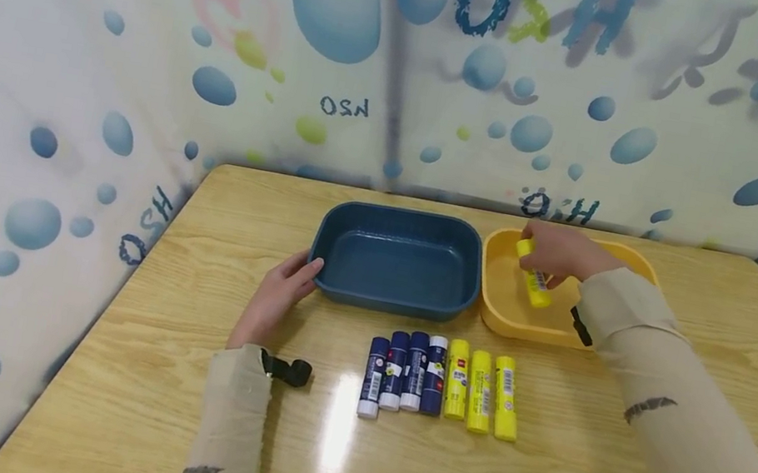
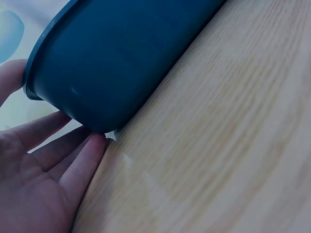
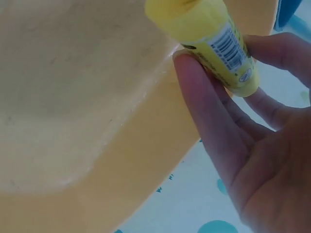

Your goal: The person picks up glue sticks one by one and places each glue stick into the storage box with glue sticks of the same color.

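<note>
My right hand (image 1: 562, 252) pinches a yellow glue stick (image 1: 539, 288) between thumb and fingers over the yellow tray (image 1: 498, 312). In the right wrist view the glue stick (image 3: 218, 46) tilts above the tray floor, its barcode showing. At the near left corner of the dark blue tray (image 1: 388, 304), my left hand (image 1: 278, 291) holds the rim with the thumb, its other fingers against the outer wall, as the left wrist view shows. In front of the trays lies a row of several navy-and-white glue sticks (image 1: 394, 370) and three yellow glue sticks (image 1: 479, 391).
The two trays stand side by side at the back of the wooden table (image 1: 158, 367). Behind them hangs a white backdrop (image 1: 405, 89) printed with blue and green drops. No glue sticks show inside the blue tray.
</note>
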Tool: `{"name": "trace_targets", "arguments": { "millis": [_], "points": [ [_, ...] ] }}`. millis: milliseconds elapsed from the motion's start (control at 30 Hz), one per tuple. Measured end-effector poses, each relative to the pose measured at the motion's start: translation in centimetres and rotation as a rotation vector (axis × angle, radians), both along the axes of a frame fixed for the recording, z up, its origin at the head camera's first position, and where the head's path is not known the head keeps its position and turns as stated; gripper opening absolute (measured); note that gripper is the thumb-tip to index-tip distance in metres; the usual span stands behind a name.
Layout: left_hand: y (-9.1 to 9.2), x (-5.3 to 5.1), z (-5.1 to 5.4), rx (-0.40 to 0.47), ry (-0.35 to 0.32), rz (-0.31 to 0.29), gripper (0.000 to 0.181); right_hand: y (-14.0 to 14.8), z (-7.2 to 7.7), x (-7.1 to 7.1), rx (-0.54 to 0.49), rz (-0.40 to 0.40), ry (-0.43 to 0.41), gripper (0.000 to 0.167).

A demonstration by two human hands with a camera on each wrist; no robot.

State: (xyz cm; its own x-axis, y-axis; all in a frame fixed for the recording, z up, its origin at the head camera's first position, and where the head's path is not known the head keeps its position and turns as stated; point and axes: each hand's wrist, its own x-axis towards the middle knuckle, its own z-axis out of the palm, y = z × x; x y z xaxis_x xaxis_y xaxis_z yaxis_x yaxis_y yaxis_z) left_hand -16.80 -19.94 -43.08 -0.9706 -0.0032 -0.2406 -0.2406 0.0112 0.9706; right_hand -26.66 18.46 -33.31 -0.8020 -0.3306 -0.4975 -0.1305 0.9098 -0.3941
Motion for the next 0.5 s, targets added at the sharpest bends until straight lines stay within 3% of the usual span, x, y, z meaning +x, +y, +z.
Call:
{"name": "trace_targets", "arguments": {
  "millis": [200, 500],
  "points": [
    [0.1, 0.0, 0.1, 0.009, -0.010, 0.003, 0.065, -0.2, -0.6, -0.3, -0.011, -0.053, -0.035, 0.046],
    [0.4, 0.9, 1.9, 0.023, -0.017, -0.019, 0.063, -1.3, -1.5, -0.3, 0.037, -0.081, -0.091, 0.039]
  ]
}}
